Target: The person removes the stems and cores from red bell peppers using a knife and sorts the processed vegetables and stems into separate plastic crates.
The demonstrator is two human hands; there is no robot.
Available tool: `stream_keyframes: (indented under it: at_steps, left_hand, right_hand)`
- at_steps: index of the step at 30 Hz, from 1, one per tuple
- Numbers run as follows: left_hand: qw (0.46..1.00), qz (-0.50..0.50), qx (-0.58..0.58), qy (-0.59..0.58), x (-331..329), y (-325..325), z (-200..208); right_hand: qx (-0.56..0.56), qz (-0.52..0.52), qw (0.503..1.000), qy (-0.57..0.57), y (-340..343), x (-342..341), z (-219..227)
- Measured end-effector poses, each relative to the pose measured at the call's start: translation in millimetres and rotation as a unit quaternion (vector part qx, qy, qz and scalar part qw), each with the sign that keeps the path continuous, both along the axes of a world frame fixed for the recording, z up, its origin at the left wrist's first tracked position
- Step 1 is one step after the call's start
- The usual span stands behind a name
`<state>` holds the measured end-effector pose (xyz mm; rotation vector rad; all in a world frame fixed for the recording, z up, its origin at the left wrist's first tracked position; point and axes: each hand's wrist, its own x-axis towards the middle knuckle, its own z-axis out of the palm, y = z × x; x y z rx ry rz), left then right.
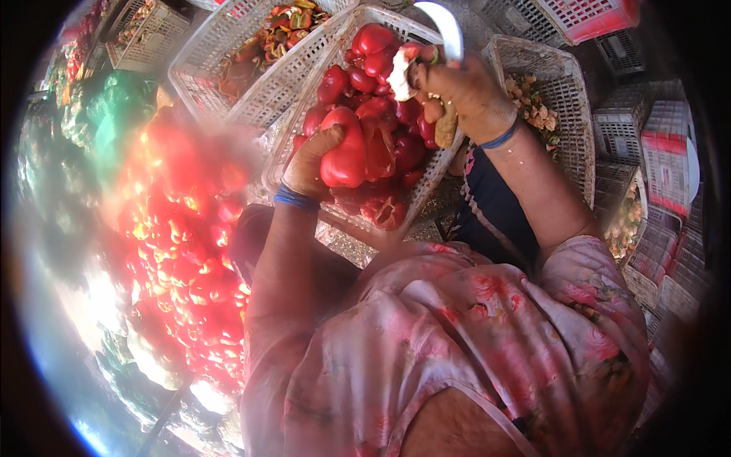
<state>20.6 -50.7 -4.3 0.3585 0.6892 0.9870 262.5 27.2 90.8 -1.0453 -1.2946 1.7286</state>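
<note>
My left hand [311, 166] grips a large red bell pepper [343, 150], its thumb lying across the top. The pepper is over a white plastic crate [418, 216] heaped with red bell peppers [375, 39]. At the crate's far right side, my right hand [474, 95] is closed on a knife with a curved, hooked blade [445, 29] pointing up and away. Against the fingers of that same hand sits a pale, seedy pepper core [401, 74] with a bit of red flesh. My fingers partly cover the core and the knife's handle.
Left of me rises a big bright heap of red peppers [186, 259], blurred by glare. A crate of pepper scraps [205, 70] stands at the far left, and another crate [572, 85] with pale cores is to the right. Stacked crates [666, 164] line the right edge.
</note>
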Motion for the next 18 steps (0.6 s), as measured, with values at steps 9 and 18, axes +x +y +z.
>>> stream_keyframes:
  at_steps: [9, 18]
  left_hand:
    - [0.360, -0.320, 0.288, 0.827, 75.8, -97.6, -90.0]
    - [0.380, -0.390, 0.167, 0.822, 92.3, -80.5, -115.0]
  right_hand:
    - [0.264, -0.331, 0.716, -0.555, 30.6, 289.1, -61.9]
    - [-0.036, -0.261, 0.679, -0.685, -22.1, 340.0, -144.7]
